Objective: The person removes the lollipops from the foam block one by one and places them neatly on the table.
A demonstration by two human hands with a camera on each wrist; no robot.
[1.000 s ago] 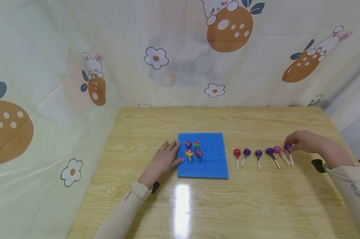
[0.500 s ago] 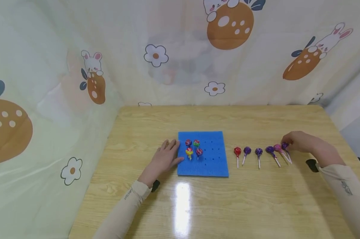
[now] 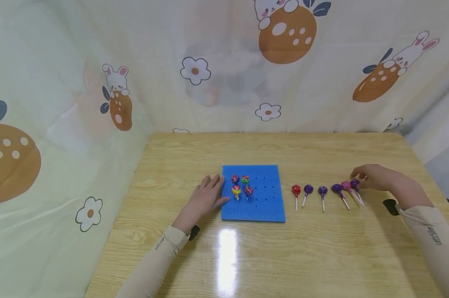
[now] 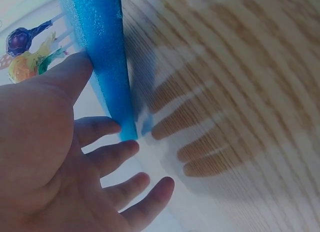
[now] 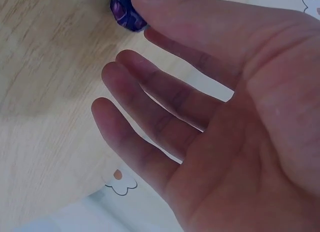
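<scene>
My right hand (image 3: 378, 177) pinches the purple-wrapped lollipop (image 3: 354, 184) at the right end of a row on the table. In the right wrist view only part of its purple head (image 5: 125, 12) shows, at the thumb tip; the other fingers are loosely bent. A pink lollipop (image 3: 346, 186) lies close against it. My left hand (image 3: 206, 195) lies with spread fingers at the left edge of a blue foam board (image 3: 269, 212). In the left wrist view its thumb touches the foam's side (image 4: 107, 66). Several lollipops, among them a yellow one (image 3: 236, 190), stand in the board's left part.
Left of the pink lollipop lie more purple ones (image 3: 323, 191) and a red one (image 3: 296, 190), sticks toward me. Rows of small holes (image 3: 265, 187) mark the board's right part. A patterned curtain (image 3: 224, 116) hangs behind the wooden table (image 3: 261, 260).
My right hand has shifted slightly left with the end purple lollipop, bringing it close to the pink one. Over the last half second it hardly moves. My left hand stays at the board.
</scene>
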